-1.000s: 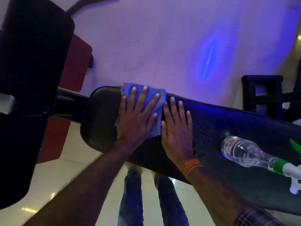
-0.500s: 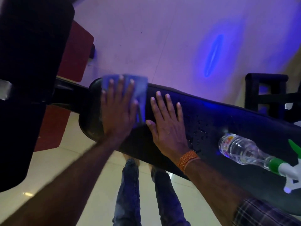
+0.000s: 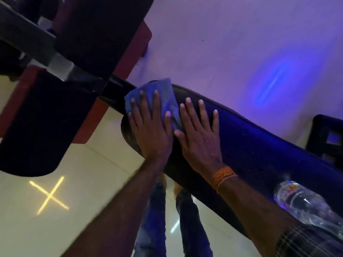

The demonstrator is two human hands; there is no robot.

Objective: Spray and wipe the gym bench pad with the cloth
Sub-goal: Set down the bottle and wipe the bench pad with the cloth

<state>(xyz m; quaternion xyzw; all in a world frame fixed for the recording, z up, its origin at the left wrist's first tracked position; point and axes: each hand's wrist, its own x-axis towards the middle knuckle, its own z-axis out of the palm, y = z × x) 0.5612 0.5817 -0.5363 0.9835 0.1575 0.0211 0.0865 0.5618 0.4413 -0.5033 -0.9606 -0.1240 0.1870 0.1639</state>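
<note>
Bench pad (image 3: 241, 138): black, long, running diagonally from about 10 o'clock at centre frame down to 4 o'clock; its rounded end is sitting under the left hand.
Change: over the last second the cloth is travelling from further along the pad out to its rounded end, and the view is tilting. Judgement: the wipe is reaching the end of the pad, so a return pass toward the wet stretch is likely due.
Left hand (image 3: 150, 130): lying flat with fingers spread, gripping nothing, pressing the cloth down on the pad.
Cloth (image 3: 157, 93): blue, folded, showing past the fingertips toward 12 o'clock and overhanging the pad's far edge slightly.
Right hand (image 3: 200, 136): also flat and open, palm resting bare on the pad at 3 o'clock of the left hand, thumb touching the cloth's edge; appears to be bracing. An orange thread band (image 3: 223, 175) is circling the wrist.
Spray bottle (image 3: 306, 204): clear, lying on its side on the pad at 4 o'clock, well apart from both hands, unheld.
Droplets: too faint to confirm on the pad here.
Surroundings: dark machine pads (image 3: 46, 127) standing at 9 o'clock; pale tiled floor (image 3: 83, 191) below.
</note>
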